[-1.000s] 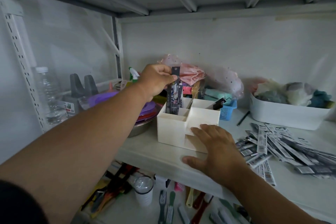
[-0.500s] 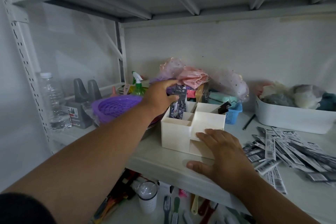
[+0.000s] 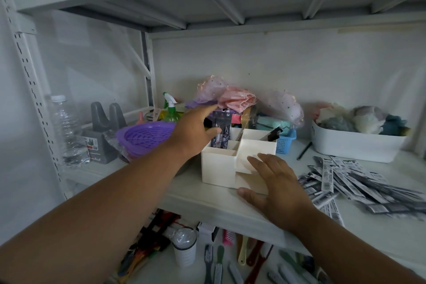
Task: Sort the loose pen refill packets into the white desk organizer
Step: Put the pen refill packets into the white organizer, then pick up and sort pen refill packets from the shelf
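The white desk organizer stands on the shelf, near its front edge. Dark refill packets stand upright in its rear left compartment. My left hand is beside them with the fingers spread; the thumb touches the packets' left edge and the index finger reaches past their top. My right hand lies flat against the organizer's low front right part, fingers straight. A heap of loose refill packets lies on the shelf to the right.
A purple basket, a grey holder and a water bottle stand left of the organizer. Behind it are bagged cloth and a blue basket. A white bin sits back right. Toothbrushes lie on the shelf below.
My left hand lowered the packets into the rear left compartment and its fingers have loosened from their top. My right hand has stayed against the organizer.
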